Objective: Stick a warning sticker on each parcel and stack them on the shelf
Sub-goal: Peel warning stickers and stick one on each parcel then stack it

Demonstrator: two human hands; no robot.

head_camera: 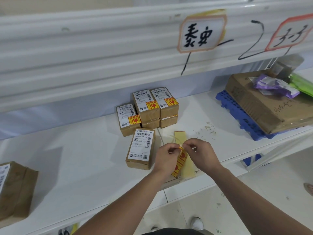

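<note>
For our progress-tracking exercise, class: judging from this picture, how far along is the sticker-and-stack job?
Done: three stickered parcels sit grouped at the back of the shelf. In hand: the left hand and right hand pinch the top of the sticker strip. Left: the front parcel has no sticker and is unstacked; the parcel at the left edge also lies apart.

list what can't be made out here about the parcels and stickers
Head view only.
Brown cardboard parcel at far left: cut off by the frame edge, sticker unknown.
Lower brown parcels in the stack: tops covered by parcels above.
Yellow-and-red warning sticker strip: top end hidden under left hand and right hand.
White shipping label on the near brown parcel: print too small.
</note>
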